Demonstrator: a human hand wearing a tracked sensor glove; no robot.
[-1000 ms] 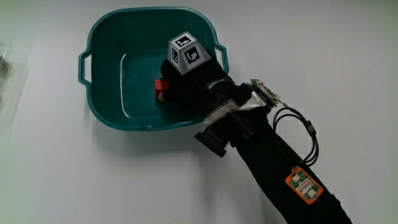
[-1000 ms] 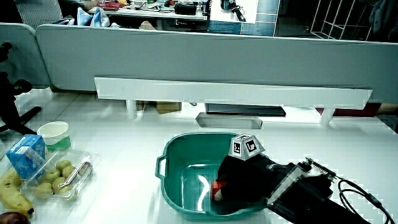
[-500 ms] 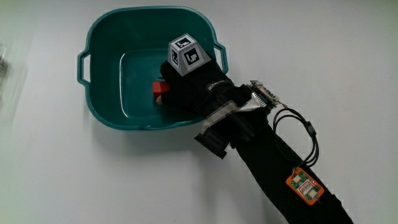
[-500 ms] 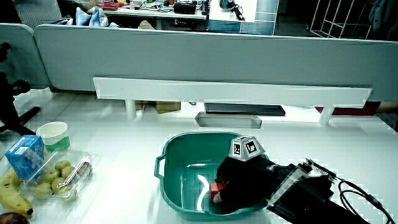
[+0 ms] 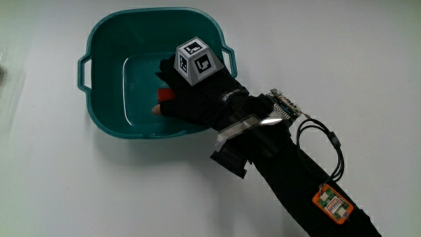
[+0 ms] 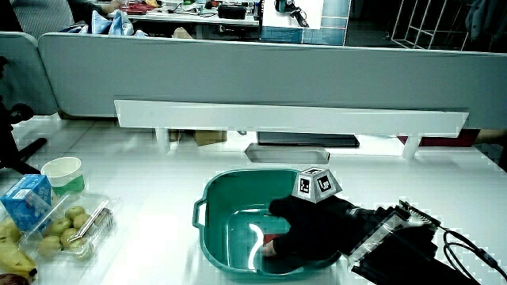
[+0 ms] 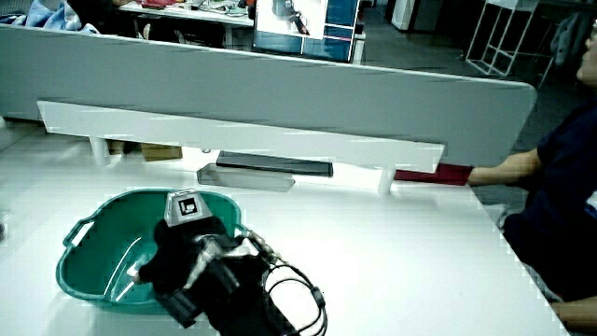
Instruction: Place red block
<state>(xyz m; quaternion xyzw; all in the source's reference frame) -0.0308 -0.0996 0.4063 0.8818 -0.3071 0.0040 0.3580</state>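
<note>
The hand (image 5: 197, 99) is down inside the green tub (image 5: 108, 46), which sits on the white surface (image 5: 79, 191). The red block (image 5: 166, 95) lies on the tub floor, right under the fingertips. The grip looks spread and loose, holding nothing.
</note>
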